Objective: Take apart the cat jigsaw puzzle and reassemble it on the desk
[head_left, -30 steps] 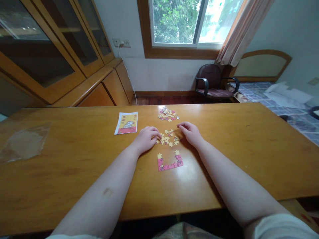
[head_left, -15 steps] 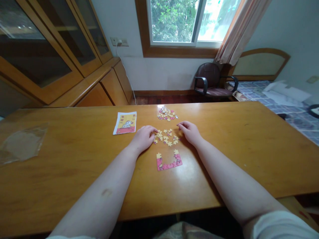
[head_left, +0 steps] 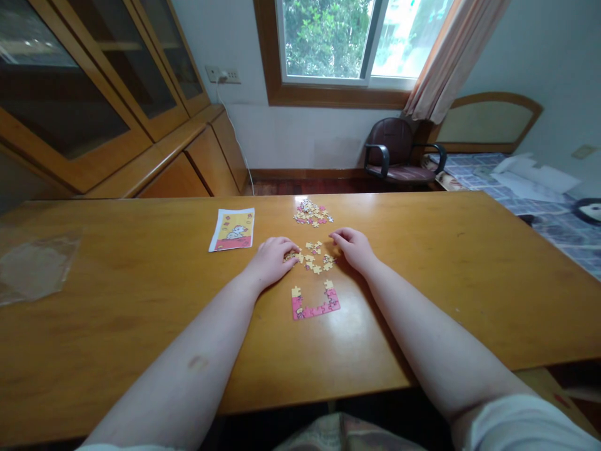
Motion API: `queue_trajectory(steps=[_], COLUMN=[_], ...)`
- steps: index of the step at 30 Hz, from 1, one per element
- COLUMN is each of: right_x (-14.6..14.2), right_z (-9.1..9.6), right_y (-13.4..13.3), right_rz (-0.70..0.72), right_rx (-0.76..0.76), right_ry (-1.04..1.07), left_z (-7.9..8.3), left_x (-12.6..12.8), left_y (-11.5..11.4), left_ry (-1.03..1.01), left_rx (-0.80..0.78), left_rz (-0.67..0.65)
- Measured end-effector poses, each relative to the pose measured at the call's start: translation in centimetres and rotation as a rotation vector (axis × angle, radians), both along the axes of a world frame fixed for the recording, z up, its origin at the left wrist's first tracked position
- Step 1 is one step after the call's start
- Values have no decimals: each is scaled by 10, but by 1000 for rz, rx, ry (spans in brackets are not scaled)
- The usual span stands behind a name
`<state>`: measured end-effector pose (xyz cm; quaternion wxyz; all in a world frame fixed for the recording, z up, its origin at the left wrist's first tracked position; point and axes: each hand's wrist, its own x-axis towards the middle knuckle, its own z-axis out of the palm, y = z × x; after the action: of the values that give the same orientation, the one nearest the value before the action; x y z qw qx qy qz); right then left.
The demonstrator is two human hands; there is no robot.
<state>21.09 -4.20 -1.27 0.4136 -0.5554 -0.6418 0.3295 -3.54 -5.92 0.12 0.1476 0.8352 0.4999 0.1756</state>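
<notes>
My left hand [head_left: 275, 260] rests at the left side of a loose group of yellow puzzle pieces [head_left: 317, 269], its curved fingers over the nearest ones. Some pieces there are partly hidden by the fingertips. On the right of the group, my right hand [head_left: 354, 248] is held low with fingers loosely bent, and no piece shows in it. Nearer to me lies a joined U-shaped puzzle section [head_left: 315, 311], pink along the bottom with a yellow piece atop each side. Beyond my hands is a heap of mixed yellow and pink pieces [head_left: 312, 213].
A picture card [head_left: 233, 230] with a white animal on yellow and pink lies left of the pieces. A clear plastic bag [head_left: 35, 269] is at the table's left. Past the wooden table [head_left: 446, 275] stand an armchair [head_left: 397, 153], a cabinet [head_left: 178, 144] and a bed [head_left: 493, 178].
The fingers of my left hand have moved slightly right, further over the yellow pieces. My right hand keeps nearly the same place; the whole view has shifted a little.
</notes>
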Motion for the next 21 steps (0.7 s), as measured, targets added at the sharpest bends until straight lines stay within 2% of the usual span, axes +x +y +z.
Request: queue_trajectory(steps=[4, 9, 13, 18, 21], right_x=[0, 0, 0, -1, 0], right_z=[-1, -2, -1, -1, -1], right_y=[0, 0, -1, -1, -1], right_rz=[9, 20, 23, 26, 27], right_rx=[-3, 0, -5, -13, -15], right_ry=[-2, -10, -19, -28, -31], left_z=[0, -1, -3, 0, 2], left_x=[-1, -4, -6, -7, -7], left_y=[2, 3, 6, 5, 3], left_ry=[-5, 20, 39, 50, 36], left_rx=[0, 21, 18, 14, 53], left_rz=[18, 133, 172, 186, 108])
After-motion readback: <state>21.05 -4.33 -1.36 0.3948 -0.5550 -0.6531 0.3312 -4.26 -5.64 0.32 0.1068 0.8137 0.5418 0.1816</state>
